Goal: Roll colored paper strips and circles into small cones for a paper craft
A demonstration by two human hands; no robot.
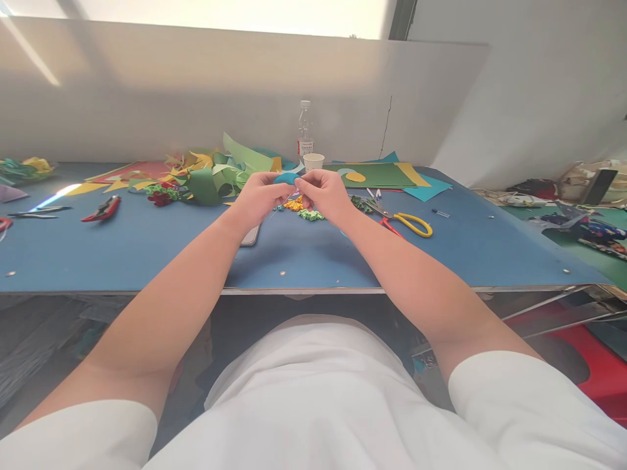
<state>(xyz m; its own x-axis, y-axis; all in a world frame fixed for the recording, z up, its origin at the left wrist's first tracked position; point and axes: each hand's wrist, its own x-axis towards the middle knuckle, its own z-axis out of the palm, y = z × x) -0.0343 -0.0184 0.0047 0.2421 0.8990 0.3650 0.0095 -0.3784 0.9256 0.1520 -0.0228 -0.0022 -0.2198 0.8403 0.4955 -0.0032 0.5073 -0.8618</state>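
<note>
Two hands (259,198) (324,194) hold one blue piece (287,178) — one bottle (305,127), one cup (314,161) beyond

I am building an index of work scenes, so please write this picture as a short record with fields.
surface: blue tabletop
left hand: holds a blue piece by its left side
right hand: holds the same piece by its right side
near the hands: yellow ruffled piece, pale green ruffled piece
left of hands: red-handled tool
right of hands: yellow-handled scissors
behind the hands: clear bottle, paper cup
unclear: material of the blue piece
</note>
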